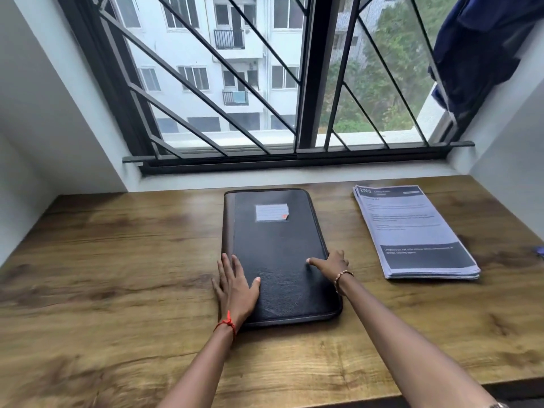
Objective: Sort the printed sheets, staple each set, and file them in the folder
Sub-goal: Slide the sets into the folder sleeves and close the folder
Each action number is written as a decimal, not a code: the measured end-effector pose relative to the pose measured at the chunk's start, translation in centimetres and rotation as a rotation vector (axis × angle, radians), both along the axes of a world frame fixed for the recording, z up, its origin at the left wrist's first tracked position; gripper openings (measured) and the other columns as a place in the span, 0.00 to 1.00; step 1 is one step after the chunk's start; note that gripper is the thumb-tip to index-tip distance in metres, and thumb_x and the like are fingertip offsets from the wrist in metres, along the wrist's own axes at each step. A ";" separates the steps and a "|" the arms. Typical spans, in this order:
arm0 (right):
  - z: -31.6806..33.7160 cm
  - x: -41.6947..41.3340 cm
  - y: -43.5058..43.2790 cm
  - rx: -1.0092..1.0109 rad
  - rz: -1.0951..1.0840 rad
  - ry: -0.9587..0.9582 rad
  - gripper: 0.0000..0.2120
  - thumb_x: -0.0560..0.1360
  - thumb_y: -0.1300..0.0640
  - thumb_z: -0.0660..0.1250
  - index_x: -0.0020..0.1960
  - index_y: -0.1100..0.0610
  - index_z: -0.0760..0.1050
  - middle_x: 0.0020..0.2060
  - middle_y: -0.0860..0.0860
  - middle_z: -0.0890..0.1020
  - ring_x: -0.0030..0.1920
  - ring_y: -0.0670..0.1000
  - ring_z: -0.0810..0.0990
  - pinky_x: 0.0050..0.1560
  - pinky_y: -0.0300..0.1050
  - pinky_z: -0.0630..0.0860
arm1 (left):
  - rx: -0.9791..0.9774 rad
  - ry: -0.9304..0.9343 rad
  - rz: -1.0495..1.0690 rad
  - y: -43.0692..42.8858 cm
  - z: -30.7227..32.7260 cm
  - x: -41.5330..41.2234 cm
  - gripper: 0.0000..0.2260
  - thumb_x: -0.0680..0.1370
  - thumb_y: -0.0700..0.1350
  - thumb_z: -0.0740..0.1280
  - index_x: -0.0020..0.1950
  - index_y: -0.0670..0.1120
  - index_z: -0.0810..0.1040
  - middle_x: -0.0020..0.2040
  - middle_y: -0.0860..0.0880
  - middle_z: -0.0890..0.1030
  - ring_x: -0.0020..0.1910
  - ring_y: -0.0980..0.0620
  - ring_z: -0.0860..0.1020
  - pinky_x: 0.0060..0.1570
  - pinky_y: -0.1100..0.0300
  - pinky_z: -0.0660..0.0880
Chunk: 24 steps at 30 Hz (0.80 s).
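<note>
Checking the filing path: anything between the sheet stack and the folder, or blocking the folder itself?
No object lies on the bare wooden desk between the stack of printed sheets and the folder. But the folder is closed, with the left hand and right hand resting on its cover.

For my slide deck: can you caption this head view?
Both hands, left and right, rest on a closed black zip folder beside a stack of printed sheets on a wooden desk.
</note>
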State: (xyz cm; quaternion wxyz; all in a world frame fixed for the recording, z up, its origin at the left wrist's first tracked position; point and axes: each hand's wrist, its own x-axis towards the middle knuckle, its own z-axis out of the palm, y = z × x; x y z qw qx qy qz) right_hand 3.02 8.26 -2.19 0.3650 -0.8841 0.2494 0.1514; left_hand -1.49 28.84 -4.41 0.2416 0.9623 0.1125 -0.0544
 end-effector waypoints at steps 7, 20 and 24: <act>-0.7 0.5 1.0 -0.226 0.159 -0.023 0.32 0.76 0.41 0.60 0.68 0.63 0.59 0.68 0.58 0.62 0.69 0.59 0.61 0.65 0.55 0.63 | 0.230 -0.160 -0.204 0.3 -2.3 -0.6 0.27 0.78 0.56 0.48 0.67 0.40 0.70 0.69 0.42 0.71 0.76 0.56 0.44 0.70 0.45 0.49; -0.6 6.7 -0.3 -0.397 0.299 0.027 0.31 0.77 0.39 0.52 0.67 0.63 0.59 0.66 0.59 0.66 0.66 0.60 0.69 0.60 0.54 0.69 | 0.307 -0.119 -0.160 0.1 -0.4 4.5 0.26 0.75 0.57 0.50 0.68 0.47 0.70 0.70 0.47 0.68 0.70 0.46 0.66 0.70 0.41 0.59; 0.0 10.4 0.9 -0.477 0.288 -0.046 0.28 0.78 0.42 0.55 0.67 0.64 0.60 0.65 0.60 0.65 0.66 0.60 0.65 0.62 0.54 0.67 | 0.254 -0.086 -0.217 0.9 -0.7 7.7 0.32 0.74 0.61 0.38 0.76 0.50 0.51 0.77 0.50 0.47 0.76 0.51 0.44 0.72 0.49 0.38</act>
